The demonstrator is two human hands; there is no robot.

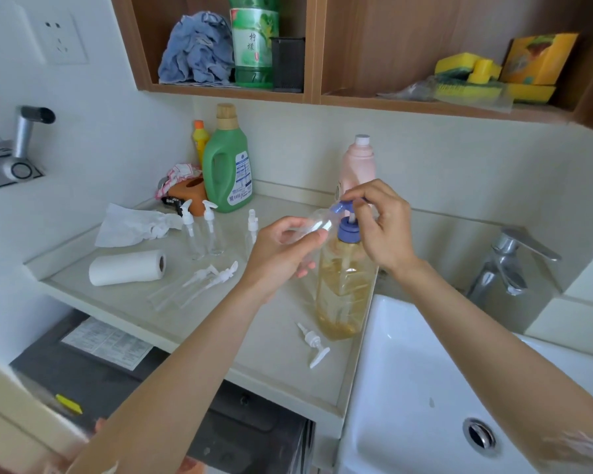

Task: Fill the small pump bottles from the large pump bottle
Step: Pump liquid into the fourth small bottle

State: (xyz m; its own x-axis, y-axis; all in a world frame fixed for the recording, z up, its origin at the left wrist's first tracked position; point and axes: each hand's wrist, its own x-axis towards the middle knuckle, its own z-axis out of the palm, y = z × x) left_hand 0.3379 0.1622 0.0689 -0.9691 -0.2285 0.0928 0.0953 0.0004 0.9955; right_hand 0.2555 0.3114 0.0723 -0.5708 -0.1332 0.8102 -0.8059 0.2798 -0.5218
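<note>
A large clear pump bottle of amber liquid with a blue pump head stands on the counter by the sink. My right hand rests its fingers on the blue pump head. My left hand holds a small clear open bottle tilted, its mouth at the blue spout. A loose white pump top lies in front of the large bottle. Three small pump bottles stand further back, and two more lie flat on the counter.
A paper towel roll, crumpled tissue, a green detergent jug and a pink bottle share the counter. White sink and chrome faucet are at right. Shelves hang overhead.
</note>
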